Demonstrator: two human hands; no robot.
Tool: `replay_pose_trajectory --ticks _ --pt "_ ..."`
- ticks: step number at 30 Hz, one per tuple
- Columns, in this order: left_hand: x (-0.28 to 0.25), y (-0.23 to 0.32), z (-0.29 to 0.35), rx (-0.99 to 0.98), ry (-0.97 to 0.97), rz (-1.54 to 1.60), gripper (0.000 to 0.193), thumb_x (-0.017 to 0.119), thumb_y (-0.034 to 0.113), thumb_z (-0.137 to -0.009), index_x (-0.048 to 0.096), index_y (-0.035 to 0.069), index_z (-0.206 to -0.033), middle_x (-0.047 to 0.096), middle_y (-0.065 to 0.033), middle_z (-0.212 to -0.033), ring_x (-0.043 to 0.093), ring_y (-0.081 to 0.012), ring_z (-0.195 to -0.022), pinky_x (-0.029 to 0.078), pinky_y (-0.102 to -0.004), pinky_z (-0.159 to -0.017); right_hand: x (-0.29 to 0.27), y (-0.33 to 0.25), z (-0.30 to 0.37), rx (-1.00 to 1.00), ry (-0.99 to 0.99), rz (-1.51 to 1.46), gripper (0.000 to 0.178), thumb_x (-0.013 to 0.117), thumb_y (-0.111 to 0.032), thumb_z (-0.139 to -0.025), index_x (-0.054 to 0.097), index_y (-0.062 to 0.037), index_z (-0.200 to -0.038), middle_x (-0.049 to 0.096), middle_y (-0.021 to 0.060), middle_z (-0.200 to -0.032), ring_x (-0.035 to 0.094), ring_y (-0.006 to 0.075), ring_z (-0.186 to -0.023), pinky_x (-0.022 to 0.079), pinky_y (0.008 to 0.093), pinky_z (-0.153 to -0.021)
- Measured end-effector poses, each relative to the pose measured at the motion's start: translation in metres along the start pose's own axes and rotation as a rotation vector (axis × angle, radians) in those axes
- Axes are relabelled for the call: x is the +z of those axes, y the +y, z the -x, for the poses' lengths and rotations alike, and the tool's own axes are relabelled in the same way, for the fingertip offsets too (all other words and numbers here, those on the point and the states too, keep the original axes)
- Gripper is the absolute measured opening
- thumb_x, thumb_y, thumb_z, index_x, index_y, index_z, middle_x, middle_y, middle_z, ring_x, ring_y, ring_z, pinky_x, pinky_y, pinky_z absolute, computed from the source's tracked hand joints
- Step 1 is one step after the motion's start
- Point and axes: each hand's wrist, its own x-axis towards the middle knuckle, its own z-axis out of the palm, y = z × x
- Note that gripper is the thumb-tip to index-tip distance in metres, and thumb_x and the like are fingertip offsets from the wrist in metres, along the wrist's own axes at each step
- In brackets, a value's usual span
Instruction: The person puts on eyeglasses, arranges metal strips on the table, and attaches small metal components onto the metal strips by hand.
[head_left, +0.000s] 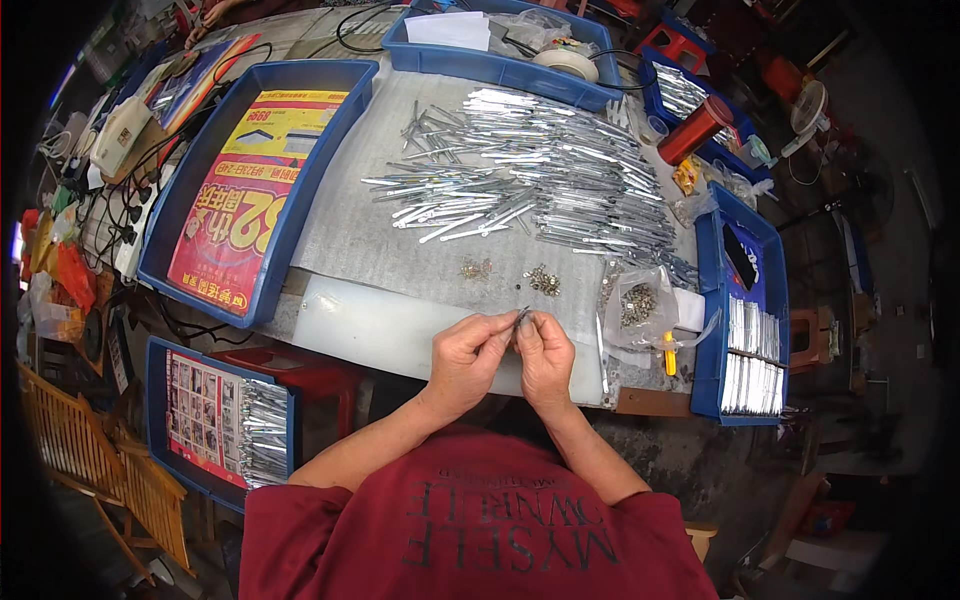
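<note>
My left hand [467,352] and my right hand [544,352] meet fingertip to fingertip over the white board [360,325] at the table's near edge. Both are closed in a pinch on a small, thin, dark piece [523,314] that pokes up between them; its kind is too small to make out. Just beyond my fingers lie two little heaps of tiny metal parts, a brassy one [542,280] and a paler one [476,268]. Farther off spreads a big pile of slim silvery metal strips [560,165].
Right of my hands are a plastic bag of small metal parts [640,305] and a yellow-handled tool [670,355]. Blue trays stand at the left [325,180], lower left [152,400], right [708,300] and back [450,62]. A red cylinder [695,130] stands at the back right.
</note>
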Motion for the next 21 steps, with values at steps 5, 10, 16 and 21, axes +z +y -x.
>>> replay_pose_trajectory --ticks 5,10,16,21 --pt "0.0003 -0.0036 -0.0001 -0.044 0.015 0.060 0.015 0.054 -0.001 -0.079 0.059 -0.003 -0.093 0.058 -0.0058 -0.077 0.053 -0.0084 -0.068 0.044 -0.0198 -0.059 0.0007 -0.0024 -0.0082 0.037 0.024 0.005 0.011 0.052 -0.011 -0.084 0.052 -0.0004 -0.088 0.048 -0.0015 -0.071 0.042 0.0040 -0.063 0.034 0.0168 -0.054" --pt "0.0020 -0.0040 0.0001 -0.078 0.016 0.070 0.015 0.054 -0.001 -0.079 0.059 -0.003 -0.093 0.058 -0.0046 -0.077 0.053 -0.0078 -0.069 0.044 -0.0195 -0.060 0.0024 -0.0026 -0.0096 -0.013 0.081 -0.004 0.010 0.053 -0.011 -0.083 0.051 -0.0013 -0.084 0.047 -0.0021 -0.070 0.040 0.0034 -0.061 0.034 0.0170 -0.053" --pt "0.0029 -0.0033 -0.0019 0.024 0.014 -0.020 0.016 0.054 0.000 -0.080 0.059 -0.002 -0.095 0.057 -0.0034 -0.077 0.050 -0.0065 -0.064 0.041 -0.0184 -0.056 0.0002 -0.0048 -0.0078 0.051 0.041 -0.003 0.016 0.049 -0.017 -0.086 0.050 -0.0021 -0.078 0.045 -0.0022 -0.064 0.037 0.0038 -0.057 0.032 0.0172 -0.051" --pt "0.0046 -0.0018 0.0006 -0.062 0.016 0.142 0.017 0.054 0.000 -0.080 0.058 -0.002 -0.096 0.057 -0.0036 -0.078 0.050 -0.0062 -0.065 0.041 -0.0181 -0.056 0.0014 -0.0018 -0.0104 -0.125 0.043 0.263 0.025 0.045 -0.023 -0.088 0.049 -0.0034 -0.074 0.045 -0.0018 -0.061 0.037 0.0043 -0.054 0.031 0.0177 -0.048"
